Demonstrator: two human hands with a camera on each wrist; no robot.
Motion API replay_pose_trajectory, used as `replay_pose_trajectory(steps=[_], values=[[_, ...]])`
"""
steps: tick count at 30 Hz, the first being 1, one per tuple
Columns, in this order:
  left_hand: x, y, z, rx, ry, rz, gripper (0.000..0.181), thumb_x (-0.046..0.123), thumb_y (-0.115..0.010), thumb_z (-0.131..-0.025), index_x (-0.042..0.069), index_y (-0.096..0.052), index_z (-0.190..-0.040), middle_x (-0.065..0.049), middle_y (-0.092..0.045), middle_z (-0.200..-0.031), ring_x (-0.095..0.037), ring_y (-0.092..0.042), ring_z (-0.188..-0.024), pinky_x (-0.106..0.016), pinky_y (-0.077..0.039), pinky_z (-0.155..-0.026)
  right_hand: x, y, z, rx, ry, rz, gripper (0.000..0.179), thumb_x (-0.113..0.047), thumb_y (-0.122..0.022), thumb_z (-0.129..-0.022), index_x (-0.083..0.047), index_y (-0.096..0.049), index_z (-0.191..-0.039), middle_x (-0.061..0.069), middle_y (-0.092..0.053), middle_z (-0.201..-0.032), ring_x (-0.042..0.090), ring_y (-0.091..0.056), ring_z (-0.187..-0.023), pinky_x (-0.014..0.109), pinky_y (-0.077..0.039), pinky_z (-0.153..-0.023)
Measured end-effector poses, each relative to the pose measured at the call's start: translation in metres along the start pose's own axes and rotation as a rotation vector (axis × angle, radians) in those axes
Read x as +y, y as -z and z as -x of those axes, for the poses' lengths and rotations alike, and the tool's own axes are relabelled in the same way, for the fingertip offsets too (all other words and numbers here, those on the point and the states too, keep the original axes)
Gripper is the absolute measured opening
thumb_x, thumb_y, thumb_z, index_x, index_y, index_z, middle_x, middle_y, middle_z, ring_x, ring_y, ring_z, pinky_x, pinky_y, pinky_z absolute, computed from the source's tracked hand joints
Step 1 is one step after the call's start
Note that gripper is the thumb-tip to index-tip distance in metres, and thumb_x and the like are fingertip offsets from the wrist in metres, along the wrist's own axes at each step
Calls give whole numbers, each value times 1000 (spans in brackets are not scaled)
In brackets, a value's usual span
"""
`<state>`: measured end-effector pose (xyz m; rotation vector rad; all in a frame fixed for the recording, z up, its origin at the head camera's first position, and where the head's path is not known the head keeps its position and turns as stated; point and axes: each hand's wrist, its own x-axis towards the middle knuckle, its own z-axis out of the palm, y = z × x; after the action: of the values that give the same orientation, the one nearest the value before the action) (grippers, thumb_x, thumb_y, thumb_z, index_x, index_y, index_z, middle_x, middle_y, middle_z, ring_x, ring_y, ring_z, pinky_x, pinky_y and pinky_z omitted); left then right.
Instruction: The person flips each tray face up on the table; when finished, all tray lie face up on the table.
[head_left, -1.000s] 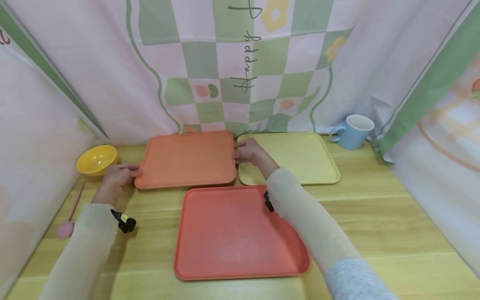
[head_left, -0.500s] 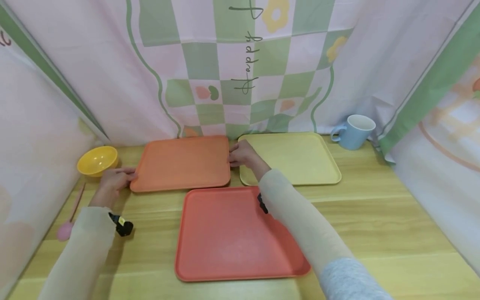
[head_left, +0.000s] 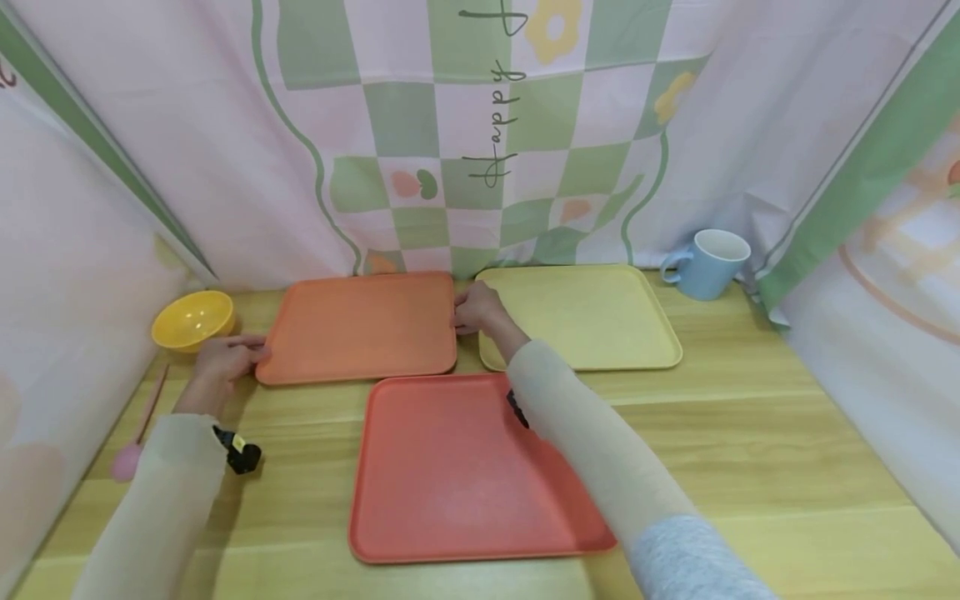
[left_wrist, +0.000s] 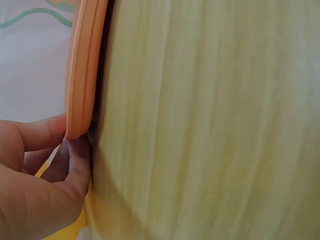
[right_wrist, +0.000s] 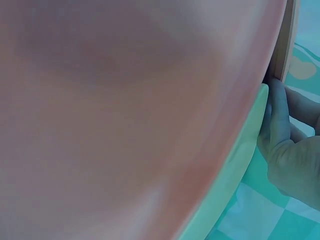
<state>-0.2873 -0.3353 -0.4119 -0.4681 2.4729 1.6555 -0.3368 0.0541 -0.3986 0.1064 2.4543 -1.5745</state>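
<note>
An orange tray (head_left: 360,329) lies at the back left of the wooden table, low over or on it; which of the two I cannot tell. My left hand (head_left: 221,362) pinches its left end, the thumb and fingertips on either side of the rim (left_wrist: 82,75) in the left wrist view. At the opposite end my right hand (head_left: 482,310) grips the right edge, above the near-left corner of a pale yellow tray (head_left: 592,317). In the right wrist view this hand (right_wrist: 295,155) is partly cut off by the frame.
A red tray (head_left: 442,467) lies in front, beneath the right forearm. Beside the left hand stand a yellow bowl (head_left: 193,321) and a pink spoon (head_left: 126,460) lying flat. A light blue mug (head_left: 708,267) is at the back right. Printed curtains (head_left: 405,117) hang behind.
Both hands have shifted the orange tray left and slightly toward me, opening a gap between it and the yellow tray. The other objects stay put.
</note>
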Motion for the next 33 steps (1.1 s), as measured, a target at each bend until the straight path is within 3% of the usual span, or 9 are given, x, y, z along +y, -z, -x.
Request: replay_pose_trajectory(steps=[3,9,13,16,23,27,30,33], values=[[0,1,2,-9,-5,-2,53,7,-67,-96,-9,-50,-144,20,-63,-81,8,-59,-73,-15,-54,-68,-1,-1,1,8,5,39,26,14,-70,-81,8,-75,-105,25,-69,-106,28,-75,-75,29,-62,-63],[1,4,4,1,4,-24,53,11,-70,-96,-7,-52,-143,14,-71,-90,8,-60,-72,-14,-53,-68,-4,-4,7,7,13,111,27,11,-71,-84,5,-75,-110,22,-70,-112,23,-75,-76,25,-61,-66],[3,4,4,10,-33,-33,52,7,-70,-94,-11,-53,-140,12,-72,-86,8,-59,-71,-13,-52,-66,-8,-5,11,24,39,249,21,9,-71,-82,4,-77,-101,18,-73,-99,18,-71,-69,22,-59,-61],[4,4,4,22,-53,-44,50,6,-70,-94,-12,-55,-138,12,-72,-83,8,-59,-69,-13,-52,-65,-10,-6,12,10,43,270,17,10,-72,-80,6,-76,-96,17,-73,-94,21,-73,-72,23,-59,-60],[2,3,5,26,-26,-69,51,10,-71,-95,-8,-55,-140,19,-67,-82,8,-58,-71,-12,-51,-67,-9,-3,14,-51,17,108,25,13,-69,-85,11,-70,-110,24,-66,-109,31,-74,-86,27,-62,-67],[3,1,6,50,-19,-94,53,14,-71,-94,-5,-56,-140,14,-63,-93,5,-54,-80,-13,-49,-70,-7,0,16,-67,17,57,33,11,-66,-89,11,-65,-122,27,-61,-126,34,-73,-93,29,-62,-71],[4,-1,5,80,-21,-59,53,13,-72,-93,-4,-56,-141,11,-60,-96,5,-54,-81,-13,-50,-72,-6,3,18,-83,23,36,41,8,-65,-92,11,-59,-132,27,-56,-136,36,-71,-100,31,-62,-75],[7,-3,4,96,-38,7,52,11,-71,-93,-5,-56,-140,14,-59,-90,6,-58,-77,-15,-54,-73,-5,8,19,-99,34,14,45,5,-65,-93,11,-56,-137,27,-56,-136,38,-70,-103,34,-62,-79]])
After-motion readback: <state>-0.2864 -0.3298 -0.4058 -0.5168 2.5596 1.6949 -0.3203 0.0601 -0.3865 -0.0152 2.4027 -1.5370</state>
